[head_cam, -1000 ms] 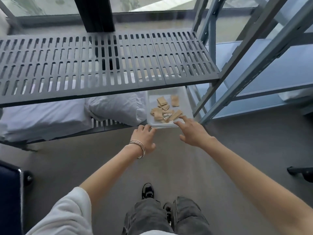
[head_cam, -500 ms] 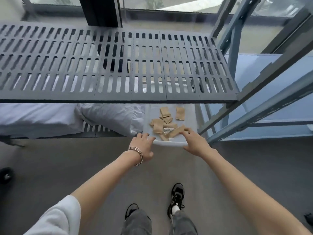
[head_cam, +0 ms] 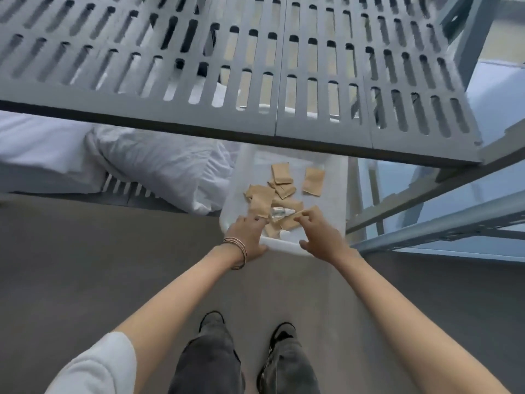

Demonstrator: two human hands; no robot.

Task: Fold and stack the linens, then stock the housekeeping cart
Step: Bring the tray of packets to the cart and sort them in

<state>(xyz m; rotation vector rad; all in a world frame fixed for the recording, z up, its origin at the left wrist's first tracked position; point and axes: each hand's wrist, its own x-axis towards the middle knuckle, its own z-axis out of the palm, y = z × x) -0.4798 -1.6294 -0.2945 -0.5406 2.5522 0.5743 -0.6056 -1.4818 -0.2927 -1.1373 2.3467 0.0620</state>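
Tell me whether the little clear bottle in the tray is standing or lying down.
Lying down: the clear bottle rests on its side among the brown paper packets in the white tray.

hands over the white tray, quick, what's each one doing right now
Left hand: fingers curled over the white tray's near rim, touching a brown packet.
Right hand: pinching a brown packet edge; thumb by the rim.

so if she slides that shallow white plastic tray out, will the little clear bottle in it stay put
Probably not: the small clear bottle lies on its side atop loose brown paper sachets, so it may roll. The shallow white plastic tray has low walls, so tilting looks risky.
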